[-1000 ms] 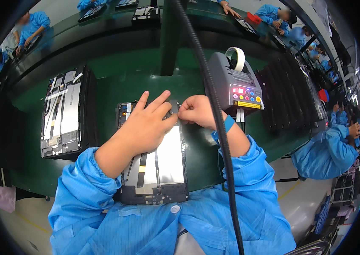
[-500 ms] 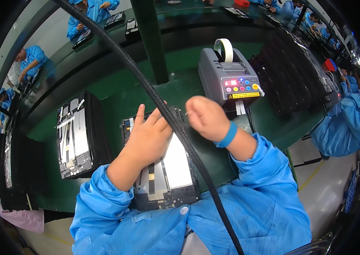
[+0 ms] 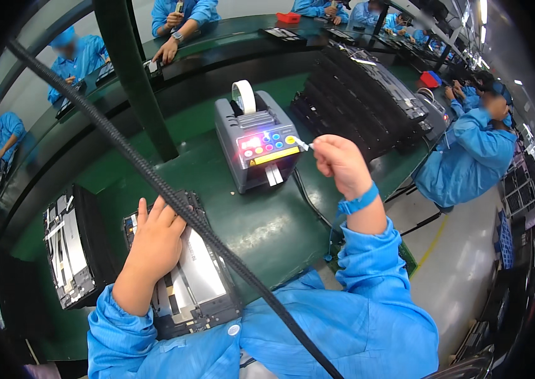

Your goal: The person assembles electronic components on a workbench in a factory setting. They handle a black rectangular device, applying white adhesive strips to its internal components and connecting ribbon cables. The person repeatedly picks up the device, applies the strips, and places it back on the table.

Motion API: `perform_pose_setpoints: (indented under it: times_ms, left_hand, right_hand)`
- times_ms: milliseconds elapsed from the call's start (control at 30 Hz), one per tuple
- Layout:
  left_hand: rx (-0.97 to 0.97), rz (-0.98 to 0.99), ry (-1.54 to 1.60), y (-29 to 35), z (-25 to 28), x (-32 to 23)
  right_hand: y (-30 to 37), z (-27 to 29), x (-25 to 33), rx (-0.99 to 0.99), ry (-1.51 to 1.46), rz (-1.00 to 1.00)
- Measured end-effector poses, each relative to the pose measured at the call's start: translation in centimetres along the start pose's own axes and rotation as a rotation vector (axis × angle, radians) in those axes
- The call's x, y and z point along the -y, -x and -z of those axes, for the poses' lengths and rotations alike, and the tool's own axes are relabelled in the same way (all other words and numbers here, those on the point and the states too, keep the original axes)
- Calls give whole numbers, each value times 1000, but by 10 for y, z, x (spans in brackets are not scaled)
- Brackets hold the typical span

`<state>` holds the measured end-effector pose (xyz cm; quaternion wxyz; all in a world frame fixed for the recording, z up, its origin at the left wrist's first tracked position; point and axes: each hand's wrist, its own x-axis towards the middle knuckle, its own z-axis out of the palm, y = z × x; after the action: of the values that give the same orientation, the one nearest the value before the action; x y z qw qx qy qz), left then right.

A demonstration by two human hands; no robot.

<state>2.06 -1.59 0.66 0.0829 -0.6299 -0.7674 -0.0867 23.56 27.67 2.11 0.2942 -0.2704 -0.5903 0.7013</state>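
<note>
My left hand (image 3: 157,245) lies flat with fingers stretched out on the upper part of a flat, tablet-like device assembly (image 3: 199,278). The assembly has silver panels, black strips and a dark frame, and it sits close to my body. My right hand (image 3: 343,163) is raised at the right side of a grey tape dispenser (image 3: 258,136). Its thumb and forefinger pinch the end of a small white tape piece (image 3: 303,145), which meets the dispenser's front corner. A roll of pale tape (image 3: 243,96) stands in the dispenser, and a white strip (image 3: 273,175) sticks out of its front slot.
A stack of similar assemblies (image 3: 68,246) stands left of my left hand. Behind the dispenser to the right is a long row of black units (image 3: 356,101). A black braided cable (image 3: 147,170) crosses the view diagonally. A green post (image 3: 131,76) rises from the table; co-workers sit around.
My right hand has moved from beside the device to the dispenser's right corner and now pinches the white tape piece. My left hand stays on the device. The view has swung right.
</note>
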Motion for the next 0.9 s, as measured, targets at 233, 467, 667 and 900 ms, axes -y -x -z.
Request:
perform_pose_setpoints:
  times_ms: [233,467,667,900]
  left_hand:
    - [-9,15,57,1,-4,0]
    - [-18,13,56,4,-3,5]
    - [-70,171,230,43,25,-1]
    - [-190,511,485,124,12,-5]
  right_hand:
    - [-23,3,4,77,195,-161]
    - [-14,11,-33,-87,-73,-259]
    - [42,-29,-43,-116,-370,33]
    - [87,-115,-69,401,344,115]
